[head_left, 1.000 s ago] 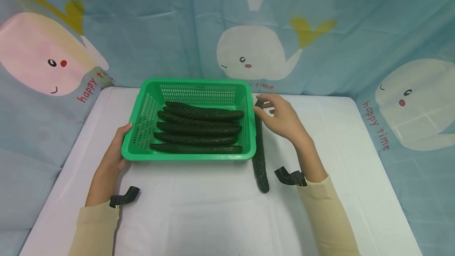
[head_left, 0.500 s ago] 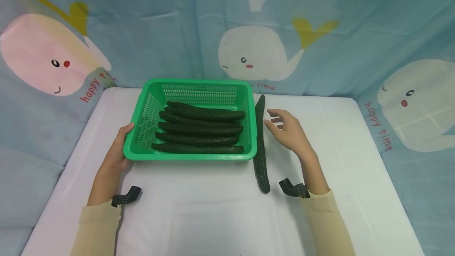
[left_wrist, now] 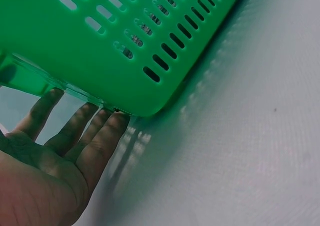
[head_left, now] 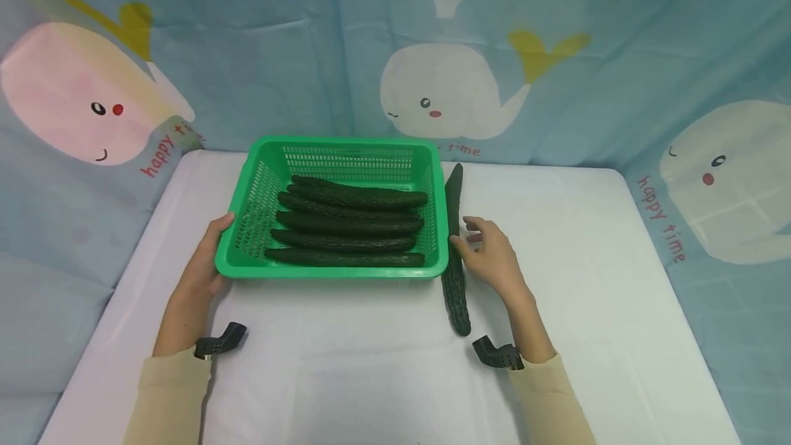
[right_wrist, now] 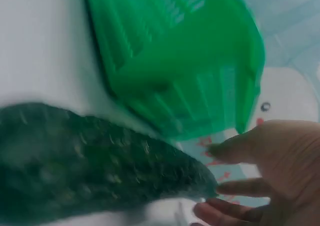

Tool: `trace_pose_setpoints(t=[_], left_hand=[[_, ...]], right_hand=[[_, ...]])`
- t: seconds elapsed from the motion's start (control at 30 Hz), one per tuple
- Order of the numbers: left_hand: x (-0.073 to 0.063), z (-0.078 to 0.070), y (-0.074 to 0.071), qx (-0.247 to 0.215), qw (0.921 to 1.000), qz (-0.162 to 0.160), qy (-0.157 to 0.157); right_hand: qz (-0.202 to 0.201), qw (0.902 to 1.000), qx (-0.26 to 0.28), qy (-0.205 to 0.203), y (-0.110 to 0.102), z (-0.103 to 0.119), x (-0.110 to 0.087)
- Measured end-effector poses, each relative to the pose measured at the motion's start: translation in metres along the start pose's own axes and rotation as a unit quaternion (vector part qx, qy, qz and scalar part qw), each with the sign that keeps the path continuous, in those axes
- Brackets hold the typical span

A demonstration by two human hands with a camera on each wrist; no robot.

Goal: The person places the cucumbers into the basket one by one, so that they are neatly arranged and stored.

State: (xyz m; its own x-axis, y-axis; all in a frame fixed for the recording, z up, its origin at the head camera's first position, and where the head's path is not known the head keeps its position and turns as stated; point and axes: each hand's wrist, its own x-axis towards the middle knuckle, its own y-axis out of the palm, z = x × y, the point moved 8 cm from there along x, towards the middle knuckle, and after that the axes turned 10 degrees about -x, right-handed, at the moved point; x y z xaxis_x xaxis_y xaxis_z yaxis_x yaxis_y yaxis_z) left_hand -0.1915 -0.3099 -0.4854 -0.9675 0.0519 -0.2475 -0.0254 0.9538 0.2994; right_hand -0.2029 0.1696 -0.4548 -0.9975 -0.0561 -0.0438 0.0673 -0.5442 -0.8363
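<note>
A green plastic basket (head_left: 334,272) holds several dark green cucumbers (head_left: 349,226) lying crosswise. My left hand (head_left: 200,256) is at the basket's left end. In the left wrist view its straight fingers (left_wrist: 102,143) touch the edge of the slotted basket wall (left_wrist: 65,60). Another cucumber (head_left: 457,301) lies lengthwise on the table just right of the basket. My right hand (head_left: 491,253) is over the middle of this loose cucumber, its thumb above it and its fingers on the right side, slightly bent and spread, not gripping. The right wrist view is blurred; the cucumber (right_wrist: 90,161) fills its lower left.
A white cloth (head_left: 346,376) covers the table. Behind and at both sides hangs a blue curtain (head_left: 278,60) printed with whales. A small black device (head_left: 220,340) sits at the left wrist, another black device (head_left: 496,354) at the right.
My right hand has drawn back from the loose cucumber's far end, then come nearer and in over its middle. The left hand and basket stay in place.
</note>
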Motion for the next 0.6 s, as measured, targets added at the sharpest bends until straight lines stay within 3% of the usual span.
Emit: trace_pose_setpoints(t=[0.3,0.6], left_hand=[[0.003,0.001,0.003,0.004,1.0000,0.009,0.001],[0.002,0.000,0.003,0.017,0.9998,0.008,0.008]], right_hand=[[0.027,0.9978,-0.041,0.045,0.018,-0.004,-0.003],[0.019,0.9959,-0.077,0.044,0.025,0.005,-0.002]])
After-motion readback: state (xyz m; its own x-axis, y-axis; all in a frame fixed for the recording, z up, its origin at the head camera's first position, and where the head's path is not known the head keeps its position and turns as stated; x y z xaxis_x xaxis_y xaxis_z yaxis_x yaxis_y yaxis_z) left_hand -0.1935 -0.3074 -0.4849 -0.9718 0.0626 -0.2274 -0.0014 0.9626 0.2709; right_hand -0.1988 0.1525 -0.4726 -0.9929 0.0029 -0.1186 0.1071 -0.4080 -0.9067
